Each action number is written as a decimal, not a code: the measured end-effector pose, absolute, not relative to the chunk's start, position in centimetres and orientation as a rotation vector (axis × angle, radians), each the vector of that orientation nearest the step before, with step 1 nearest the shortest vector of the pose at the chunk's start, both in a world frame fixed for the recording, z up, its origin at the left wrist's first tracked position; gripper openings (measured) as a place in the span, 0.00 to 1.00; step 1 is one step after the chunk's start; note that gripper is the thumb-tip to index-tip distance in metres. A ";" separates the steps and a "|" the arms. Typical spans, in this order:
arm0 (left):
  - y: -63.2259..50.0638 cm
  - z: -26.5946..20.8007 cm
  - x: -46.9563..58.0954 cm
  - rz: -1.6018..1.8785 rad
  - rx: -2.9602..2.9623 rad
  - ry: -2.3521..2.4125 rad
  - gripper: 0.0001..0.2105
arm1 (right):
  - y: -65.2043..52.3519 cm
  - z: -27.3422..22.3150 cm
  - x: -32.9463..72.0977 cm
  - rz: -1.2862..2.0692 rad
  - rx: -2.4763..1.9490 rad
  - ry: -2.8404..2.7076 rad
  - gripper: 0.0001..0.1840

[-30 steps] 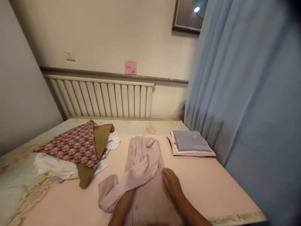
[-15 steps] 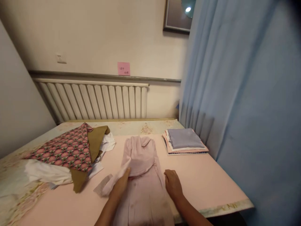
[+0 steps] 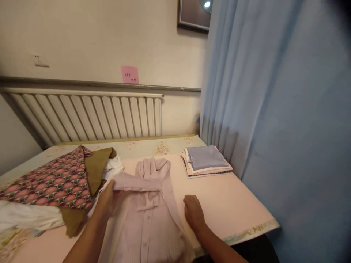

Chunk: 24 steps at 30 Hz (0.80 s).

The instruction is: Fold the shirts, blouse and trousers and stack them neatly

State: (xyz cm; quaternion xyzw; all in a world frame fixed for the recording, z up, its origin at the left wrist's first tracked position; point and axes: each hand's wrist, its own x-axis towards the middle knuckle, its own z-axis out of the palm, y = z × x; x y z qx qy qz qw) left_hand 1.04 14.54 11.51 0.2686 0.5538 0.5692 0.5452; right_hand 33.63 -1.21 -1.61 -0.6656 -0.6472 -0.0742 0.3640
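Note:
A pale mauve button-up shirt (image 3: 153, 223) lies on the pink cloth in front of me, its collar end away from me. A sleeve is laid across its upper part, with the cuff over the button line. My left hand (image 3: 109, 201) grips the left edge of the shirt and lifts it slightly. My right hand (image 3: 194, 211) is curled closed just off the shirt's right side, over the pink cloth, with nothing visible in it. The shirt's lower end is cut off by the frame.
A loose heap with a patterned red garment (image 3: 59, 182), an olive garment (image 3: 100, 166) and a white garment (image 3: 30, 217) lies at left. A folded stack of clothes (image 3: 207, 159) sits at back right. A blue curtain (image 3: 255, 109) hangs beside the table (image 3: 246, 204); a radiator (image 3: 90, 115) stands behind.
My left hand has moved left and slightly up, drawing the shirt's left edge outward. The sleeve now lies straighter across the top. My right hand stays beside the shirt. The view has turned right.

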 end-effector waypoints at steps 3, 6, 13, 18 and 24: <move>14.8 9.3 0.3 1.279 0.521 1.315 0.06 | -1.2 -1.5 33.6 -0.205 -1.712 -1.676 0.16; 13.8 7.1 0.0 1.138 0.470 1.385 0.03 | -1.3 -1.5 33.6 -0.197 -1.715 -1.680 0.15; 9.1 4.4 1.3 1.052 0.540 1.460 0.09 | -1.8 -0.7 33.5 -0.149 -1.714 -1.672 0.15; 4.4 3.8 4.2 1.000 0.689 1.440 0.06 | -2.2 -0.4 33.7 -0.089 -1.632 -1.648 0.14; -0.8 3.2 8.7 0.850 0.834 1.319 0.13 | -3.5 -0.2 33.2 0.187 -1.641 -1.447 0.14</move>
